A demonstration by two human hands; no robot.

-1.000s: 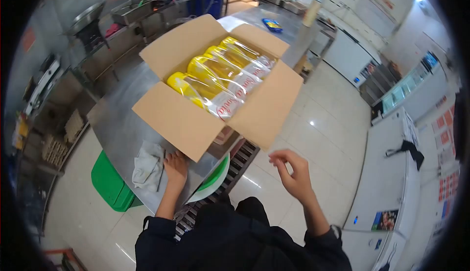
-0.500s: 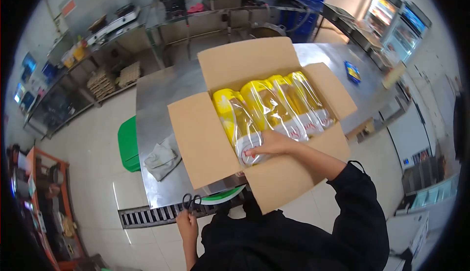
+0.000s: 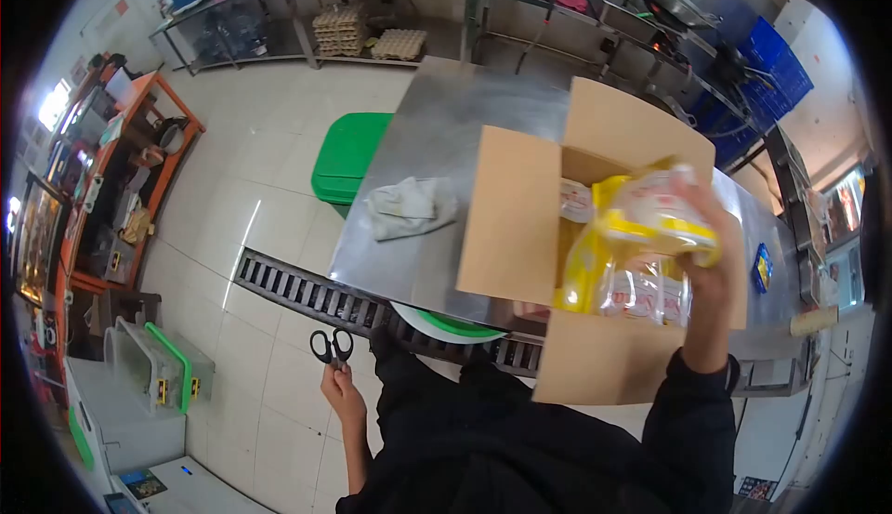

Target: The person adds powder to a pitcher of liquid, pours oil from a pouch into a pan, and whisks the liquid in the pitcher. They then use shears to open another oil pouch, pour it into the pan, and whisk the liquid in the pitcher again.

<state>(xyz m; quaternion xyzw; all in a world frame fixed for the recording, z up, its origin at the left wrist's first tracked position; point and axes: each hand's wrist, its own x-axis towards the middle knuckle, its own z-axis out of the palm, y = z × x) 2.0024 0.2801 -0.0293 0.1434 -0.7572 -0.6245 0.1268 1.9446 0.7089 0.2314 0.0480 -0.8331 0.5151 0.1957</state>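
The yellow-and-silver pack (image 3: 652,205) is in your right hand (image 3: 710,240), over the opening of the cardboard box (image 3: 511,212). Taking 12 o'clock as straight ahead of you, the pack reaches out from that hand toward 10 o'clock. Its long axis seems to run roughly 9 to 3, but motion blur makes this uncertain. Your right fingers are closed around its near end, at 4 o'clock on the pack. It overlaps the packs below in view, so you cannot tell whether it touches them.

Inside the box, another yellow pack (image 3: 581,277) lies at about 8 o'clock from your right hand, and silver labels (image 3: 639,298) show along the near side. The box's flaps stand spread, one toward 9 and one toward 6.

Your right hand is plainly the nearer one. Your left hand (image 3: 344,395) is well apart, with the box at 2 o'clock from it; it grips black scissors (image 3: 332,347), the handle loops toward 12 and the blades not visible.

Farther out on the table (image 3: 465,105), a crumpled cloth (image 3: 409,207) lies at 9 o'clock from the box, and a blue packet (image 3: 763,268) at 3. Past the cloth, toward 10, is a green bin (image 3: 351,156).
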